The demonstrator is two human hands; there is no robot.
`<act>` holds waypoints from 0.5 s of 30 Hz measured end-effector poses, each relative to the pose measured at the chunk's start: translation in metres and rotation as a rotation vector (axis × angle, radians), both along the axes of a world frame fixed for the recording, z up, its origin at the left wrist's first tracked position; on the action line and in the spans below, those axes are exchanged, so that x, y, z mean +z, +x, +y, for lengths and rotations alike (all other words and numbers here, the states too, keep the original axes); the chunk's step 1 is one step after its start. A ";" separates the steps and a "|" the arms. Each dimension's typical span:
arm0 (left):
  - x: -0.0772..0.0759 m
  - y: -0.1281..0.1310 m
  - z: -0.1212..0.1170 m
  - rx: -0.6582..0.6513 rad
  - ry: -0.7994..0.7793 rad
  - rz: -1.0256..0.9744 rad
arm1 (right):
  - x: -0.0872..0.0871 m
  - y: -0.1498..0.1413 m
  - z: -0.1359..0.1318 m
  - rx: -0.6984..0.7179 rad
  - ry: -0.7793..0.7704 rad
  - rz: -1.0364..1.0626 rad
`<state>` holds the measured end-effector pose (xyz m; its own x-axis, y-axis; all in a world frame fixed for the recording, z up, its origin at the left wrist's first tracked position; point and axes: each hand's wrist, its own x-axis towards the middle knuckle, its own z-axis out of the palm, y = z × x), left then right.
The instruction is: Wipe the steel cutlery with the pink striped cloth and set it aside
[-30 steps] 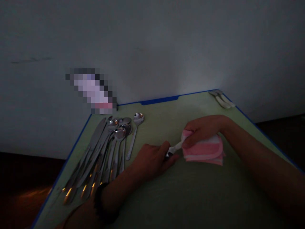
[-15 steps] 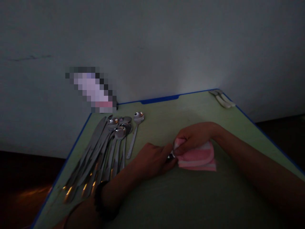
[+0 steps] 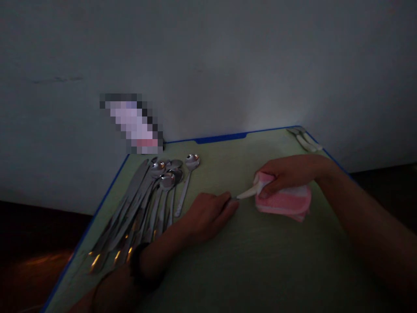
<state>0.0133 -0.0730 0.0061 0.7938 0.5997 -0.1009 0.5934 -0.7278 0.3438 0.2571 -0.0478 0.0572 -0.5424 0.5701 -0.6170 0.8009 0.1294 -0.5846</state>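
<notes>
My left hand (image 3: pixel 210 215) is closed around the metal end of a white-handled piece of cutlery (image 3: pixel 246 193); its head is hidden in my fingers, so its kind does not show. At the handle's other end, my right hand (image 3: pixel 283 174) pinches a folded pink-and-white cloth (image 3: pixel 280 202) around it. The pale handle shows between both hands, just above the green tabletop (image 3: pixel 224 269). Left of my left hand lies a pile of table knives (image 3: pixel 135 184) and spoons (image 3: pixel 167 180). One spoon (image 3: pixel 187 184) rests slightly apart, on the pile's right side.
White-handled forks (image 3: pixel 304 140) lie at the far right corner of the table. A phone-like object, blurred out (image 3: pixel 133 124), leans by the far left corner. Blue edging (image 3: pixel 221 138) rims the table, and a grey wall (image 3: pixel 208 65) stands behind it.
My right hand and the cloth have slid right and slightly up, away from my left hand. More of the white handle now shows between them. The left hand has barely moved.
</notes>
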 end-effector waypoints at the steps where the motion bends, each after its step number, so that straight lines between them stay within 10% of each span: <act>1: 0.001 -0.001 0.000 -0.001 -0.019 -0.012 | 0.003 -0.003 -0.002 0.018 0.067 -0.021; 15: -0.003 -0.001 0.003 -0.128 -0.046 -0.009 | -0.031 -0.053 -0.010 0.303 0.086 0.183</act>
<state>0.0123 -0.0697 0.0033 0.8647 0.4881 -0.1188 0.4934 -0.7807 0.3836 0.2040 -0.0582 0.0262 -0.7917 0.4123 -0.4507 0.6017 0.3993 -0.6917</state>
